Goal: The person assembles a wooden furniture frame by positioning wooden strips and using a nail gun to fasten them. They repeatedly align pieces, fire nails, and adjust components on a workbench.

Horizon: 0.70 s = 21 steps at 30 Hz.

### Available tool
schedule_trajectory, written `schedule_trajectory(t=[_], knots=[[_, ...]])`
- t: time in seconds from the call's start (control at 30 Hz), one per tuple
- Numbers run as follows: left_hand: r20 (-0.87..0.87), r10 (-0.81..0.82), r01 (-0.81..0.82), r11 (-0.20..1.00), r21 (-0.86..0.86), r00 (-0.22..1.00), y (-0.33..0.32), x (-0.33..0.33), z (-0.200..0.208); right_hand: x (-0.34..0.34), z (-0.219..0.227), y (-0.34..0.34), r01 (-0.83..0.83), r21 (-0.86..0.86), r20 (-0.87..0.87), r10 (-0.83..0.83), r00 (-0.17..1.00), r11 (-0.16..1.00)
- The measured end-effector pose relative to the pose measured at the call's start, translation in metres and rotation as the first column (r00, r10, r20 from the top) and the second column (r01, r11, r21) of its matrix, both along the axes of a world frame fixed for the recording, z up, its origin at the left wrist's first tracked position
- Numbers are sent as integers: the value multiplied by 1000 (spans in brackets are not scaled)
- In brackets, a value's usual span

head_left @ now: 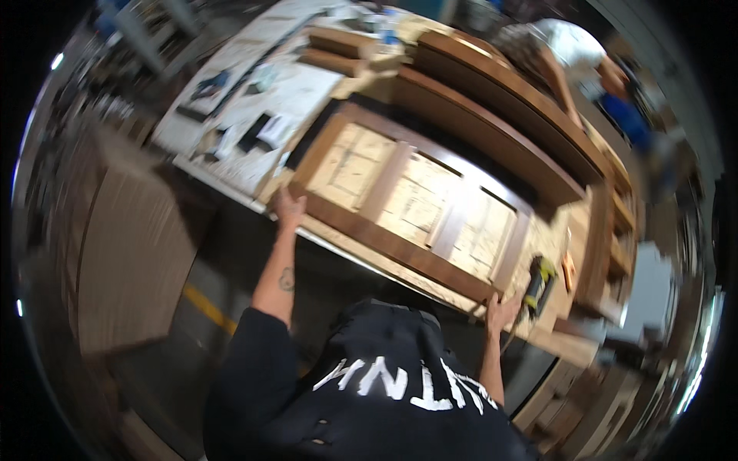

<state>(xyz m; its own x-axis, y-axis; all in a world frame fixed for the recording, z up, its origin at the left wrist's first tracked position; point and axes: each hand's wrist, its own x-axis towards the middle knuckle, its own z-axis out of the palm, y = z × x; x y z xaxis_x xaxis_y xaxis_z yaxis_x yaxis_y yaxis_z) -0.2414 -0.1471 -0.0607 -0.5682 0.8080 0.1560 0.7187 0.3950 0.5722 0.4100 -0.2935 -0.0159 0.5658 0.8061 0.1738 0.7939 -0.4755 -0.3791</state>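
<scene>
A brown wooden frame [369,233] with three openings lies flat on the workbench, its long near rail along the bench's front edge. My left hand [289,209] is closed on its near left corner. At the near right corner, my right hand [503,312] grips the same frame, its fingers partly blurred. Just right of that hand rests a black and yellow-green power tool [538,283], whose exact kind is hard to make out. An orange-handled tool [569,269] lies beyond it.
Long brown cabinet parts [492,115] stand behind the frame. Another person [569,46] leans over the far side. Papers and small items lie on the white bench top [296,100] at left. Stacked brown panels [134,253] stand left of me, and a yellow line [209,309] crosses the floor.
</scene>
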Motion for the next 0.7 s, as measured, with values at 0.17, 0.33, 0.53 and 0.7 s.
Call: schedule_trajectory(t=[0.17,0.33,0.53,0.7], knots=[[229,-144,164,984,-73,963,8,-29,-23,44,-21,-4,241,128,-393,-174,903,962],[547,-120,171,984,-43,829,13,-17,0,41,-14,-16,351,-18,-617,-286,733,936],[714,-41,98,994,-39,699,22,-16,22,37,-20,-14,299,50,-718,-173,674,953],[696,-62,110,994,-25,715,22,-31,23,34,-15,-5,271,74,-751,-125,648,960]])
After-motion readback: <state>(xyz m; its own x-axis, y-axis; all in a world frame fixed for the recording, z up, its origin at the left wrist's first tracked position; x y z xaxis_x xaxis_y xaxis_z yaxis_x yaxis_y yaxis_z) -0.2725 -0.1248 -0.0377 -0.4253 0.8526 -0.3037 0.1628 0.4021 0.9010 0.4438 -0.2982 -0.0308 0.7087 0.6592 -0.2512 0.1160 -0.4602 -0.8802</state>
